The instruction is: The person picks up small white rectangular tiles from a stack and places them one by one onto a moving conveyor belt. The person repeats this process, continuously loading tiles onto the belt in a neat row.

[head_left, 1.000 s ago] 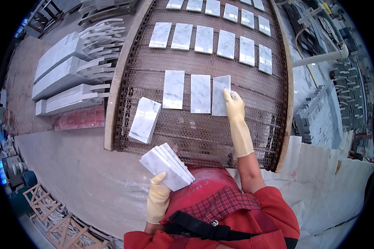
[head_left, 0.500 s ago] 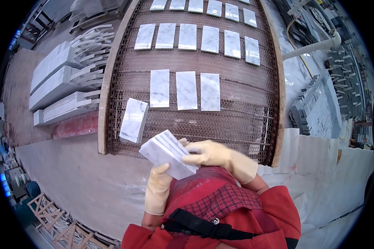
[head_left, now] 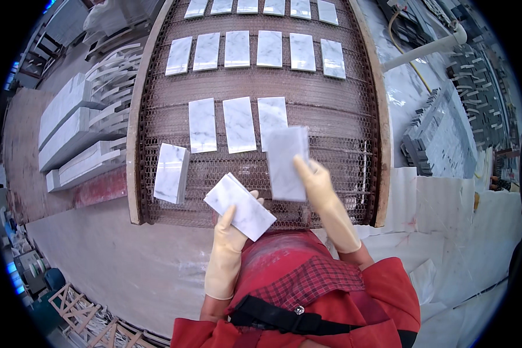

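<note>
In a cream rubber glove, my left hand [head_left: 231, 223] grips a small stack of white, grey-veined marble tiles [head_left: 241, 207] at the near end of a wire-mesh conveyor [head_left: 214, 168]. My right hand [head_left: 316, 177], gloved alike, holds one marble tile [head_left: 287, 165] by its right edge, thumb on top. Slightly blurred, that tile hangs over the mesh and partly covers the rightmost of three tiles lying in the nearest row. The middle tile [head_left: 239, 123] of that row lies flat. A separate stack of tiles [head_left: 170, 173] rests on the mesh to the left.
Farther up the conveyor lie rows of several tiles [head_left: 237, 49]. Wooden rails [head_left: 138, 127] edge both sides. Bundled pale slabs [head_left: 69, 130] stand on the left. At the right are a white pipe [head_left: 429, 55] and a pile of thin grey-edged pieces [head_left: 441, 130].
My right hand has drawn one tile off the stack and carried it forward and right over the mesh. The stack in my left hand is thinner. The whole view has shifted slightly.
</note>
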Demonstrator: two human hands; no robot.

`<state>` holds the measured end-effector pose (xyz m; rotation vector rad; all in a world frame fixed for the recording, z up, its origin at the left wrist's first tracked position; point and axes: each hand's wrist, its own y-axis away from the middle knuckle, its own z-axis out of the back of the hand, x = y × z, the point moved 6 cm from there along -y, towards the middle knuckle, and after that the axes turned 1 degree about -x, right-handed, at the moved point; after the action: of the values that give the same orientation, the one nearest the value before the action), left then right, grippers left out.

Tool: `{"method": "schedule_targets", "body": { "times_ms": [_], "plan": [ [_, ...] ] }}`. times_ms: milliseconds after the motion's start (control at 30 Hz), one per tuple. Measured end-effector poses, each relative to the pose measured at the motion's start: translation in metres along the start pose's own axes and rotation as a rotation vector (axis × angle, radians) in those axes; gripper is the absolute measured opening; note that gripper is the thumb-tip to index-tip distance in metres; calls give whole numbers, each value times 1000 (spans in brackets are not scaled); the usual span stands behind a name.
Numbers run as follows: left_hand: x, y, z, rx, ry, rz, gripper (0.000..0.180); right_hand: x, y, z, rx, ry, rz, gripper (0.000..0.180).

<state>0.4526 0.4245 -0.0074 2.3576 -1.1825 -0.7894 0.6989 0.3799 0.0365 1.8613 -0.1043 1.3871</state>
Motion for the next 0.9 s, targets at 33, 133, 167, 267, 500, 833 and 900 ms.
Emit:
{"method": "schedule_targets", "body": {
  "times_ms": [33,133,167,267,500,833,900],
  "plan": [
    [3,-3,10,20,1,-16,75,7,-15,15,-59,33,16,61],
    [7,10,24,-55,38,-10,76,19,-68,55,-241,259,17,67],
    [9,15,29,-74,63,10,77,20,-87,68,-249,270,47,68],
    [10,36,18,-145,-111,-63,66,22,-116,78,-247,290,52,67],
    [28,34,33,-146,-65,-51,65,-7,-154,100,-254,415,49,74],
    [35,28,30,-93,-68,-4,77,37,-113,153,-376,572,-21,68],
    [37,29,23,-113,-95,-3,78,39,-114,167,-402,624,-11,69]
  ]
}}
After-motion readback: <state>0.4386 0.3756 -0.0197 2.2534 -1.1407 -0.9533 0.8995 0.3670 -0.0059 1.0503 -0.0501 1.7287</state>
